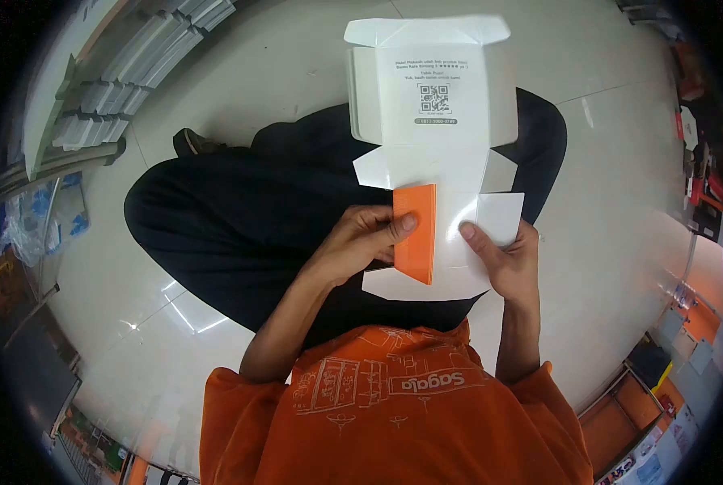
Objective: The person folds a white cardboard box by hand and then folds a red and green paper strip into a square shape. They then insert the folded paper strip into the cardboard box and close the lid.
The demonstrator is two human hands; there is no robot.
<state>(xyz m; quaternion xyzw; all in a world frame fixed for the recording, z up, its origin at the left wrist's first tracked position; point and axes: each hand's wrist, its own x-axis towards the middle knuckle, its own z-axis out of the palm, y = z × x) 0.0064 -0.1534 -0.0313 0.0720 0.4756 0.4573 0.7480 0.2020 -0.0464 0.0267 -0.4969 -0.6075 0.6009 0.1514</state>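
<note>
An unfolded cardboard box [418, 166] lies over my lap, its white inside facing up, with printed text and a QR code on the far panel. My left hand [357, 242] grips its left side, the thumb pressing on an orange flap [415, 242] folded inward. On the other side my right hand [507, 259] pinches the box edge beside a white flap [501, 217], its thumb on the inner face. Fingers of both hands are partly hidden behind the cardboard.
I sit cross-legged in black trousers [208, 198] on a pale tiled floor [135, 339]. Stacks of flat white cardboard [147, 65] stand on a shelf at upper left. A plastic bag [46, 218] is at the left. Shelving with assorted items [693, 153] lines the right.
</note>
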